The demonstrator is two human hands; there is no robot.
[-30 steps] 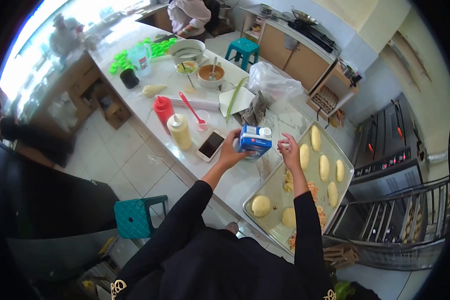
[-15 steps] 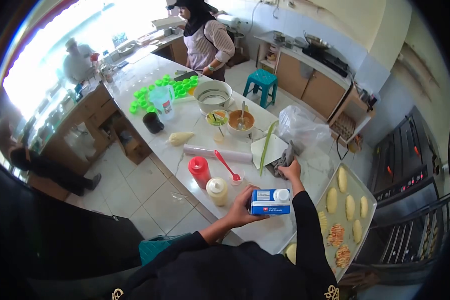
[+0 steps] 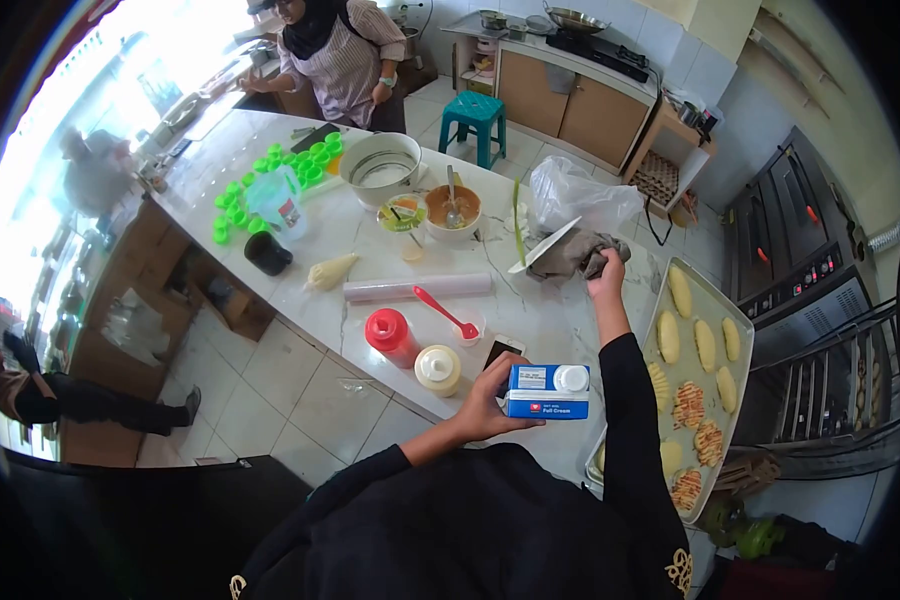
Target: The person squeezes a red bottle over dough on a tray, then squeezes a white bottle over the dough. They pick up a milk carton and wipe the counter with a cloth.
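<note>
The left hand (image 3: 487, 403) gripped a blue cream carton (image 3: 546, 391), holding it on its side above the near edge of the white counter (image 3: 550, 325). The right hand (image 3: 607, 270) reached out over that counter and closed on a grey cloth (image 3: 571, 252), which lay bunched beside a clear plastic bag (image 3: 574, 196). A phone (image 3: 500, 351), a red bottle (image 3: 390, 335) and a cream-coloured bottle (image 3: 437, 369) stood near the carton. A baking tray (image 3: 711, 292) of pastries lay at the counter's right end.

I note a loose black garment covering torso and both arms, long sleeves ending at the wrists. Left hand (image 3: 490, 400) and right hand (image 3: 607, 272) bare. Gold scroll embroidery marks the lower hem corners.
</note>
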